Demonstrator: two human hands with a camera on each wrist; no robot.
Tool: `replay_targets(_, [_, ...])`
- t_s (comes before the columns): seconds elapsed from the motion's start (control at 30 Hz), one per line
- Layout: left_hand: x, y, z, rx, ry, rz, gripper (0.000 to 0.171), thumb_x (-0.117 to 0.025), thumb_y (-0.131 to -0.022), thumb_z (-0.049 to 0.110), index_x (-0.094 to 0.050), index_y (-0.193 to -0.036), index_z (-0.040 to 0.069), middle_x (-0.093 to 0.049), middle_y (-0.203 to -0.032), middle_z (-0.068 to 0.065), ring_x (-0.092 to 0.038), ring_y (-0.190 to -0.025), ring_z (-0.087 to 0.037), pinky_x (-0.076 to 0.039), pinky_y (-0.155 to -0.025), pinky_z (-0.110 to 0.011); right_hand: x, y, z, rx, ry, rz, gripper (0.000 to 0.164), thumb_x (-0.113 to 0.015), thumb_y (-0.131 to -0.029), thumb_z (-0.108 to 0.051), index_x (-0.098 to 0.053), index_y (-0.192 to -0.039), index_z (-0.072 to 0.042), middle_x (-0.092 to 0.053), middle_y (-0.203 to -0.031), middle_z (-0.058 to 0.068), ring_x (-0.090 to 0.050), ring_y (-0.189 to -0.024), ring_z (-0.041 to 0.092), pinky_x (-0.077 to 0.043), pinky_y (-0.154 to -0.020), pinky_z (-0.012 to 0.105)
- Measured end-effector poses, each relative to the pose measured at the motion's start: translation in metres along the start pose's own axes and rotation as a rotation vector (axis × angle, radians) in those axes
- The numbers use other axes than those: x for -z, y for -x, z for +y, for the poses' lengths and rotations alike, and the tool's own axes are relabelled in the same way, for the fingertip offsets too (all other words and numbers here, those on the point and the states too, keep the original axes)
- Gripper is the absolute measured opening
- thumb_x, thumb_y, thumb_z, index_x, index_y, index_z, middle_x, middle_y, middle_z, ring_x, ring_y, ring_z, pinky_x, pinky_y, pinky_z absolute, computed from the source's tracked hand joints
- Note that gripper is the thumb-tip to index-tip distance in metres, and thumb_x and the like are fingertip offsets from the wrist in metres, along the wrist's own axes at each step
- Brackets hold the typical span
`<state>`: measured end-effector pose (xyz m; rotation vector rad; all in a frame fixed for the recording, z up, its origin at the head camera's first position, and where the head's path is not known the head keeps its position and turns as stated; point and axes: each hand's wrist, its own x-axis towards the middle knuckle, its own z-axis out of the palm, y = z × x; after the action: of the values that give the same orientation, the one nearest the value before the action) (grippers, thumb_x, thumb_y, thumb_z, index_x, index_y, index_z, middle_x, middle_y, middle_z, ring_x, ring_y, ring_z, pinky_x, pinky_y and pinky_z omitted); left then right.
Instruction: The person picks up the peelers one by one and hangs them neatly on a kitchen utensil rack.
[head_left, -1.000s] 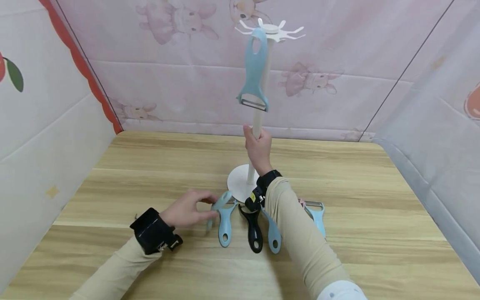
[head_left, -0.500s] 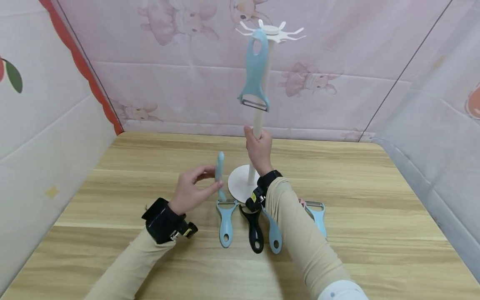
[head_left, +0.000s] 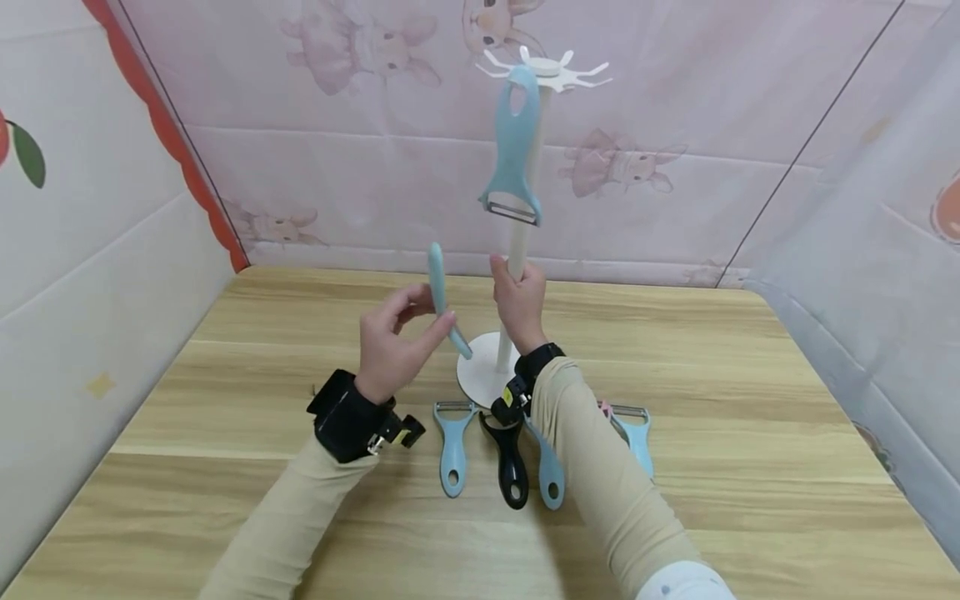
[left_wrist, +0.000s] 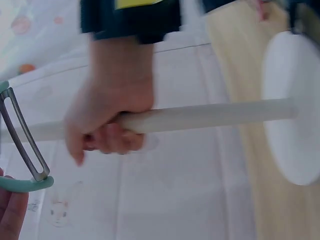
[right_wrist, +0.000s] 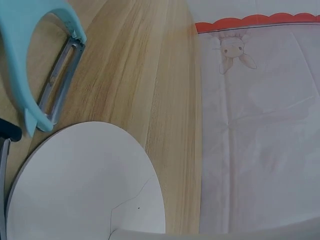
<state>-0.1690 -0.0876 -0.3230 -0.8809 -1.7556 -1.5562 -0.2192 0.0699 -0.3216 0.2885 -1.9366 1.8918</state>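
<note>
In the head view my left hand [head_left: 393, 346] pinches a light blue peeler [head_left: 437, 275] between thumb and fingers, raised above the table and seen edge-on. Its metal blade end shows at the border of the left wrist view, beside the peeler's green-blue frame [left_wrist: 30, 185]. My right hand [head_left: 520, 307] grips the white pole of an upright hook stand [head_left: 518, 242] partway up. Another light blue peeler [head_left: 515, 133] hangs blade down by its handle hole from one of the stand's top hooks.
In front of the round white base [head_left: 480, 371] lie a blue peeler [head_left: 452, 450], a black peeler [head_left: 512, 462] and another blue peeler [head_left: 551, 473], partly under the right forearm. Farther right are one more blue peeler [head_left: 637, 433] and something pink [head_left: 604, 407]. A printed cloth wall [head_left: 360, 183] stands behind.
My left hand has lifted a blue peeler from the table, raising it up and to the right toward the stand. The right hand keeps its grip on the pole.
</note>
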Motion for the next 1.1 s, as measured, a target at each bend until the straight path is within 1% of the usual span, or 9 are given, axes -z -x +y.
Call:
replay_targets(0.07, [-0.002, -0.008, 0.003, -0.001, 0.003, 0.027, 0.022, -0.065, -0.073, -0.006, -0.059, -0.092, -0.014, -0.062, -0.083, -0.024, -0.061, -0.077, -0.014, -0.051, -0.074, -0.029, 0.0, 0.0, 0.0, -0.011, -0.012, -0.002, 0.043, -0.049, -0.093, -0.013, -0.037, -0.051, -0.015, -0.036, -0.045, -0.007, -0.033, -0.041, 0.006, -0.027, -0.041, 0.02])
replay_targets(0.23, [-0.007, -0.026, 0.01, 0.011, 0.02, 0.084, 0.02, -0.064, -0.076, -0.003, -0.059, -0.092, -0.014, -0.061, -0.082, -0.024, -0.06, -0.076, -0.012, -0.051, -0.074, -0.032, 0.0, 0.001, 0.002, -0.009, -0.027, -0.004, 0.043, -0.05, -0.093, -0.012, -0.038, -0.051, -0.014, -0.035, -0.045, -0.007, -0.032, -0.041, 0.006, -0.027, -0.042, 0.02])
replay_targets(0.4, [-0.014, -0.044, 0.015, 0.021, 0.016, 0.116, 0.02, -0.063, -0.079, 0.0, -0.059, -0.094, -0.013, -0.062, -0.084, -0.022, -0.06, -0.076, -0.012, -0.052, -0.073, -0.033, 0.0, 0.0, 0.004, 0.011, -0.016, 0.01, 0.044, -0.05, -0.092, -0.012, -0.037, -0.051, -0.014, -0.036, -0.045, -0.007, -0.033, -0.04, 0.005, -0.028, -0.042, 0.02])
replay_targets(0.5, [-0.017, -0.056, 0.019, 0.039, 0.001, 0.135, 0.021, -0.062, -0.08, 0.002, -0.059, -0.095, -0.012, -0.062, -0.085, -0.021, -0.06, -0.076, -0.01, -0.052, -0.074, -0.032, 0.0, 0.0, 0.003, 0.01, -0.012, 0.016, 0.045, -0.05, -0.092, -0.011, -0.037, -0.05, -0.013, -0.036, -0.045, -0.006, -0.033, -0.04, 0.004, -0.027, -0.042, 0.019])
replay_targets(0.67, [-0.018, -0.077, 0.026, 0.044, -0.021, 0.142, 0.021, -0.062, -0.082, 0.003, -0.059, -0.097, -0.012, -0.062, -0.087, -0.021, -0.06, -0.078, -0.015, -0.051, -0.075, -0.032, 0.0, 0.0, 0.001, 0.014, -0.013, 0.015, 0.044, -0.05, -0.093, -0.01, -0.038, -0.05, -0.012, -0.036, -0.045, -0.006, -0.032, -0.04, 0.004, -0.026, -0.041, 0.019])
replay_targets(0.77, [-0.018, -0.087, 0.03, 0.046, -0.035, 0.145, 0.022, -0.062, -0.083, 0.004, -0.059, -0.098, -0.011, -0.062, -0.088, -0.021, -0.06, -0.08, -0.018, -0.051, -0.075, -0.031, 0.0, 0.0, 0.0, 0.019, -0.015, 0.011, 0.044, -0.049, -0.093, -0.009, -0.037, -0.051, -0.012, -0.036, -0.045, -0.006, -0.033, -0.039, 0.004, -0.027, -0.04, 0.019])
replay_targets(0.97, [-0.019, -0.102, 0.034, 0.048, -0.061, 0.177, 0.022, -0.064, -0.082, 0.005, -0.061, -0.098, -0.01, -0.063, -0.086, -0.017, -0.059, -0.076, -0.016, -0.051, -0.073, -0.029, 0.0, 0.001, -0.002, 0.034, -0.034, 0.0, 0.044, -0.049, -0.092, -0.008, -0.037, -0.051, -0.012, -0.035, -0.045, -0.007, -0.033, -0.039, 0.003, -0.027, -0.04, 0.018])
replay_targets(1.1, [-0.018, -0.109, 0.036, 0.05, -0.074, 0.181, 0.022, -0.064, -0.082, 0.006, -0.062, -0.098, -0.009, -0.063, -0.086, -0.016, -0.059, -0.077, -0.017, -0.051, -0.074, -0.028, -0.001, 0.0, -0.003, 0.029, -0.039, 0.001, 0.045, -0.049, -0.092, -0.008, -0.036, -0.05, -0.013, -0.035, -0.045, -0.006, -0.033, -0.039, 0.003, -0.027, -0.04, 0.018])
